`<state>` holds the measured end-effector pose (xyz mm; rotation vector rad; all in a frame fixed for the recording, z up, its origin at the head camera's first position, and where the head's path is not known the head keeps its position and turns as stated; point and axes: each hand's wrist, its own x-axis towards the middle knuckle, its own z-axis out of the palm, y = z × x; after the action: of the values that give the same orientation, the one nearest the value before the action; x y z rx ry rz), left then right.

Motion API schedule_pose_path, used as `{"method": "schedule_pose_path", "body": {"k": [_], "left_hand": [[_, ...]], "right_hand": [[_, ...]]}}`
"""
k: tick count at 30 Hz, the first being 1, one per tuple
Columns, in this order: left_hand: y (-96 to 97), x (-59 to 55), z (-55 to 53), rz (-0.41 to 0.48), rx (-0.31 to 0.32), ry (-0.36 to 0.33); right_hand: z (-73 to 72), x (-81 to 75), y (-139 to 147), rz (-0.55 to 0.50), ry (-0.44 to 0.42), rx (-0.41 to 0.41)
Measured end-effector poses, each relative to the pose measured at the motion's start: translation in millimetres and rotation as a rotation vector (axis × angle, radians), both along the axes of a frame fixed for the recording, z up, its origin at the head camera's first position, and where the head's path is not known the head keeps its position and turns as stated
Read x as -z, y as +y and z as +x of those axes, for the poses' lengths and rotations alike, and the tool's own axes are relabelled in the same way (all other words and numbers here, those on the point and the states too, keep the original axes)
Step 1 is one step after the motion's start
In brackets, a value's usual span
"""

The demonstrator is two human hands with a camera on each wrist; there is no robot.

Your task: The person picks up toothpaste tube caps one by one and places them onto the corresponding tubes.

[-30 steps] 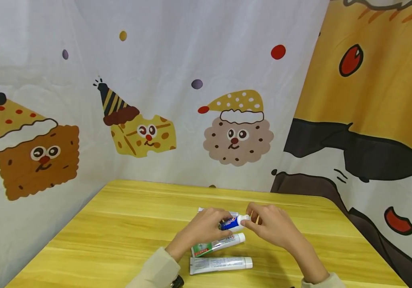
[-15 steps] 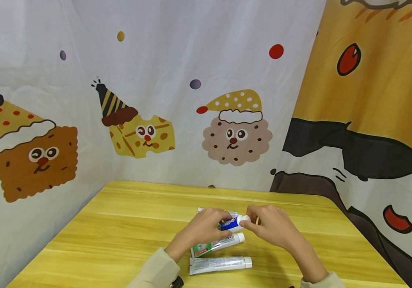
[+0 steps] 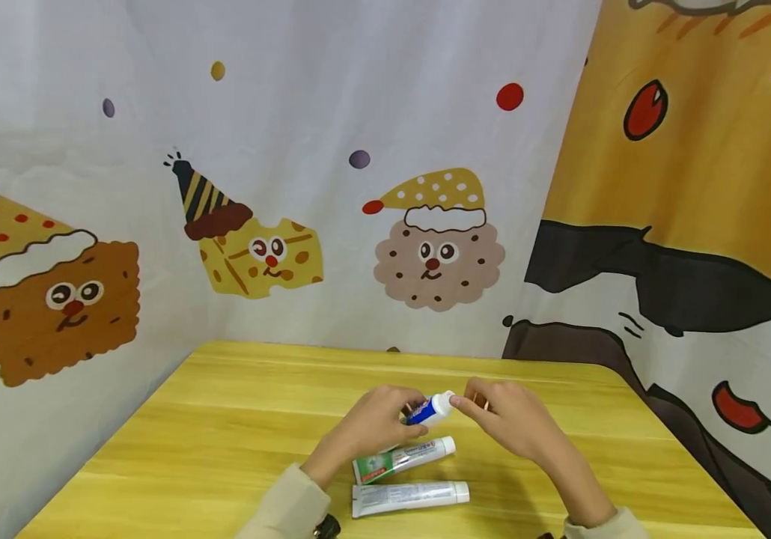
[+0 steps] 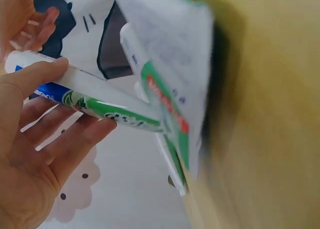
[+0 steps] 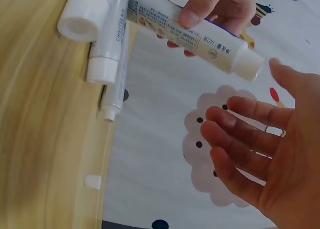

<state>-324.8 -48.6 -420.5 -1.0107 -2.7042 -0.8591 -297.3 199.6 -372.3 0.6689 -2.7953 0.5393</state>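
Note:
My left hand point(image 3: 377, 419) holds a toothpaste tube point(image 4: 100, 96) with blue and green print, thumb on one side and fingers on the other. In the head view the tube point(image 3: 429, 411) slants, its white cap point(image 5: 248, 65) up and to the right. Close to that cap, my right hand point(image 5: 270, 144) has its fingers spread and loosely bent, with nothing between them. The right wrist view shows a small gap between thumb and cap. Below the held tube lie a green-and-white toothpaste tube point(image 3: 404, 459) and a whitish one point(image 3: 409, 498).
Another tube point(image 5: 116, 95) lies farther back, mostly hidden by my left hand in the head view. A small white cap-like piece point(image 5: 93, 182) rests on the wooden table point(image 3: 156, 457). A printed cloth point(image 3: 331, 97) hangs behind the table.
My right thumb and fingers have come away from the cap they were touching. The held tube has tilted, its cap end rising slightly to the left.

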Motion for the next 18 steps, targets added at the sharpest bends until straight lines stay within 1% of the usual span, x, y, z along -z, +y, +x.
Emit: {"method": "schedule_pose_path", "body": {"k": [2, 5, 7, 10, 14, 18], "left_hand": [[-2.7, -3.2, -3.3, 0.009, -0.003, -0.005], [-8.1, -6.9, -8.6, -0.036, -0.008, 0.045], [-9.1, -8.5, -12.7, -0.102, -0.014, 0.08], [-5.3, -8.0, -20.3, -0.231, -0.015, 0.129], [5.5, -3.3, -28.8, -0.39, -0.001, 0.173], [16.1, 2.7, -33.0, -0.503, 0.013, 0.218]], "right_hand": [[-0.9, -0.8, 3, -0.015, 0.008, 0.018], [-3.2, -2.4, 6, -0.016, 0.022, 0.023], [-4.5, -3.2, 8, -0.009, 0.024, 0.026], [-5.7, -3.6, 10, -0.001, 0.026, 0.035], [-5.7, -3.7, 13, 0.002, 0.026, 0.035], [-6.4, -3.7, 19, -0.008, 0.03, 0.034]]}}
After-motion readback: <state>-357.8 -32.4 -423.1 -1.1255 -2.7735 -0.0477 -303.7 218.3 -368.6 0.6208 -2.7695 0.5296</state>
